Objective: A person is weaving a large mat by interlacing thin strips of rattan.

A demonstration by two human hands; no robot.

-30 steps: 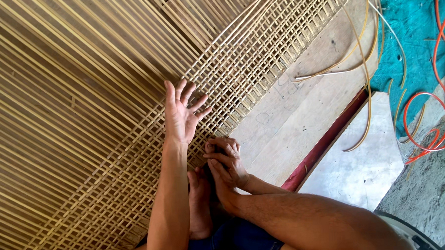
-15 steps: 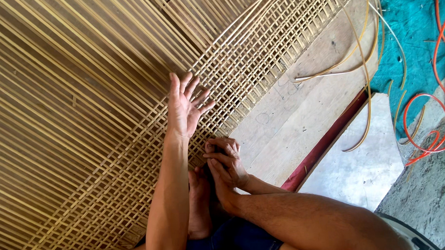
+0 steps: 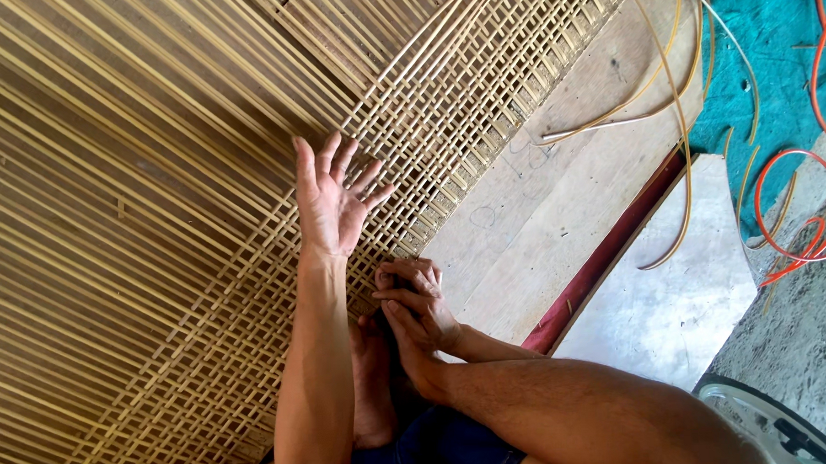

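left hand (image 3: 332, 203) spread flat on the stiff, springy cane lattice (image 3: 249, 265), right hand (image 3: 415, 300) pinching strands at its near edge.

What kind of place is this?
Probably a cane-weaving workshop, worked on the floor: a big woven mat, loose cane strips on a board, and an orange cord.

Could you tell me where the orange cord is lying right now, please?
In the head view the orange cord loops at the far right edge, partly over the teal tarp and the grey ground, right of the plywood board, well away from both hands.
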